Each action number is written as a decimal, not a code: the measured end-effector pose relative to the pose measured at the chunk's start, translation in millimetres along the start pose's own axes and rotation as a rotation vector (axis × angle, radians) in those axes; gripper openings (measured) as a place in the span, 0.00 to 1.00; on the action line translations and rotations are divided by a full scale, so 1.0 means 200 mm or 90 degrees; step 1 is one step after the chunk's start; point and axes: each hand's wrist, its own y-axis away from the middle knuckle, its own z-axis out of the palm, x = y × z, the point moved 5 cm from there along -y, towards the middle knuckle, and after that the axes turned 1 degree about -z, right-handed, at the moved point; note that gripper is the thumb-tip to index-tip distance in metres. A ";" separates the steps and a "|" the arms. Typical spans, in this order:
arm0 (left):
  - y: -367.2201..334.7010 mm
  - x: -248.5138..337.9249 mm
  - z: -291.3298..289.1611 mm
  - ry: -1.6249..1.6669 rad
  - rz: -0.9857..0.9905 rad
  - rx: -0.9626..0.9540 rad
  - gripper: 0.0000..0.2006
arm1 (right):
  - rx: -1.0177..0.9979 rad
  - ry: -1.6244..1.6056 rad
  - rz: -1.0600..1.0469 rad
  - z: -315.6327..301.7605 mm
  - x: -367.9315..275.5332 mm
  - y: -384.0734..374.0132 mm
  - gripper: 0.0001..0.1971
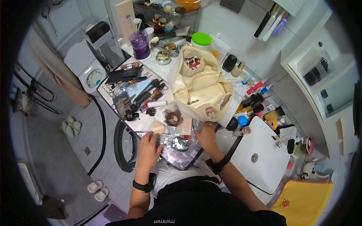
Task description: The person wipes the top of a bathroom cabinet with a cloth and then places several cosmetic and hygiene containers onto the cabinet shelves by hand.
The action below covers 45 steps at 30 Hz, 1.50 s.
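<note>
My left hand [150,148] lies at the near edge of the board, fingers apart, its fingertips beside a small beige wedge [158,129]; whether they touch it I cannot tell. My right hand [206,138] is curled near a greyish packet [197,124], its fingertips partly hidden. Between the hands are a beige box [185,126], a brown scrunchie [173,118] and a clear plastic packet with something black in it [180,144]. A lilac patterned pouch [177,160] lies nearest me. Behind them a cream bag [201,88] stands wide with a leopard-print pouch [192,64] inside.
Dark brushes and tubes [145,98] crowd the board's left side. A purple jar [139,45] and a green-lidded tub [201,39] stand behind. To the right are several bottles [252,101] and a white washbasin [260,158]. A black ring-shaped object [122,150] stands at lower left.
</note>
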 end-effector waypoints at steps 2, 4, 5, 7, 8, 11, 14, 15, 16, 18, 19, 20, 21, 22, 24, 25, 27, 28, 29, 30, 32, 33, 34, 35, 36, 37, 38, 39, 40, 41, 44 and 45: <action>0.00 0.02 0.01 0.013 -0.005 -0.023 0.25 | -0.058 -0.005 0.054 0.03 0.05 -0.02 0.15; 0.01 0.03 0.03 0.005 0.020 -0.050 0.25 | -0.162 -0.038 0.037 0.07 0.11 -0.04 0.15; 0.01 0.03 0.03 -0.005 0.023 -0.063 0.25 | -0.158 -0.035 0.041 0.04 0.12 -0.04 0.15; 0.03 0.00 0.04 0.001 0.027 -0.072 0.25 | -0.192 -0.071 0.028 0.00 0.13 -0.03 0.17; 0.04 -0.01 0.04 0.004 0.022 -0.075 0.25 | -0.189 -0.066 0.032 -0.05 0.15 -0.01 0.17; 0.05 -0.01 0.02 0.002 0.029 -0.081 0.25 | -0.103 -0.195 0.080 -0.23 0.24 0.08 0.11; 0.04 -0.01 0.02 -0.008 0.040 -0.066 0.26 | -0.197 -0.328 0.150 -0.41 0.23 0.21 0.10; 0.04 -0.01 0.03 -0.007 0.036 -0.070 0.26 | -0.211 -0.375 0.171 -0.45 0.25 0.25 0.10; 0.03 -0.01 0.02 -0.008 0.028 -0.071 0.26 | -0.208 -0.368 0.172 -0.50 0.26 0.29 0.10; 0.01 0.00 0.02 0.001 0.028 -0.059 0.25 | -0.213 -0.360 0.128 -0.63 0.22 0.35 0.09; -0.02 0.04 -0.01 -0.005 0.062 -0.027 0.25 | -0.210 -0.352 0.128 -0.71 0.17 0.38 0.09; -0.04 0.08 -0.06 -0.016 0.092 0.008 0.25 | -0.218 -0.458 0.179 -0.77 0.10 0.41 0.08; -0.07 0.13 -0.09 0.028 0.110 0.025 0.24 | -0.220 -0.562 0.231 -0.81 0.05 0.44 0.06; -0.08 0.19 -0.12 0.034 0.115 0.032 0.24 | -0.214 -0.556 0.226 -0.84 0.02 0.45 0.06; -0.12 0.34 -0.13 0.319 0.133 -0.128 0.23 | -0.200 -0.493 0.060 -0.92 -0.09 0.48 0.04; -0.10 0.39 -0.13 0.415 0.130 -0.205 0.23 | -0.202 -0.464 -0.040 -0.90 -0.14 0.51 0.01; -0.06 0.47 -0.13 0.517 0.166 -0.312 0.24 | -0.274 -0.403 -0.184 -0.79 -0.18 0.52 0.07; -0.05 0.51 -0.15 0.514 0.191 -0.309 0.22 | -0.324 -0.402 -0.188 -0.74 -0.22 0.51 0.11; 0.00 0.39 -0.05 0.473 0.062 -0.384 0.24 | -0.318 -0.435 -0.220 -0.70 -0.30 0.48 0.11; -0.01 0.36 -0.03 0.450 -0.012 -0.318 0.18 | -0.336 -0.395 -0.336 -0.66 -0.31 0.47 0.10; 0.00 0.51 -0.15 0.506 0.038 -0.276 0.09 | -0.335 -0.319 -0.200 -0.75 -0.45 0.43 0.11; 0.01 0.53 -0.15 0.532 0.055 -0.293 0.07 | -0.300 -0.308 -0.210 -0.73 -0.42 0.44 0.11; 0.02 0.54 -0.14 0.555 0.068 -0.311 0.04 | -0.269 -0.300 -0.221 -0.69 -0.38 0.46 0.12; 0.02 0.56 -0.12 0.569 0.093 -0.321 0.05 | -0.257 -0.290 -0.231 -0.69 -0.35 0.44 0.12; 0.02 0.55 -0.07 0.510 0.016 -0.412 0.05 | -0.250 -0.229 -0.295 -0.69 -0.35 0.43 0.12; 0.01 0.58 -0.09 0.547 0.076 -0.371 0.07 | -0.245 -0.169 -0.357 -0.69 -0.34 0.43 0.12; 0.00 0.62 -0.12 0.583 0.127 -0.326 0.08 | -0.246 -0.166 -0.364 -0.75 -0.36 0.41 0.12; -0.01 0.60 -0.11 0.584 0.129 -0.318 0.08 | -0.245 -0.213 -0.212 -0.86 -0.34 0.35 0.10; -0.04 0.57 -0.09 0.408 0.202 -0.282 0.12 | -0.242 -0.259 -0.056 -0.93 -0.29 0.32 0.08; -0.05 0.53 -0.08 0.231 0.267 -0.245 0.16 | 0.003 -0.237 -0.236 -1.06 -0.28 0.24 0.09; -0.02 0.38 -0.09 0.017 0.288 -0.148 0.23 | 0.360 -0.224 -0.227 -1.47 -0.16 0.07 0.09; 0.01 0.25 0.00 -0.029 0.252 -0.223 0.27 | 0.427 -0.218 -0.078 -1.58 -0.11 -0.01 0.07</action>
